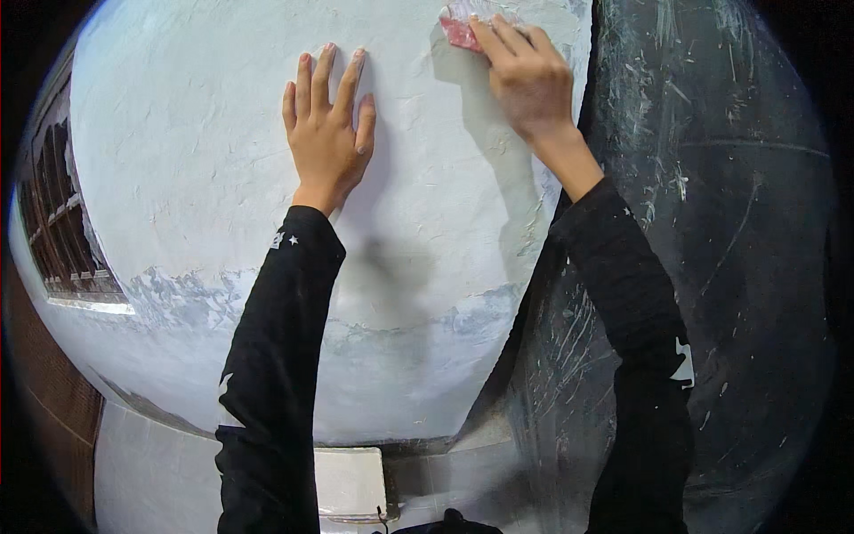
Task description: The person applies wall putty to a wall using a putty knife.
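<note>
My left hand (327, 129) lies flat against the white plastered wall (196, 169), its fingers spread and some fingertips whitish. Higher up and to the right, my right hand (532, 80) presses a small reddish-pink and white piece (461, 32) to the wall near its right edge. The fingers are bent over this piece and cover part of it, so I cannot tell whether it is sandpaper or a cloth. The wall surface is rough, with greyish, patchy plaster along a lower band (400, 329).
A dark board or sheet (712, 240) with white smears and scratches stands to the right of the wall. A window with dark bars (62, 205) is at the left. Below, a pale rectangular box-like thing (350, 481) sits on the grey floor (151, 472).
</note>
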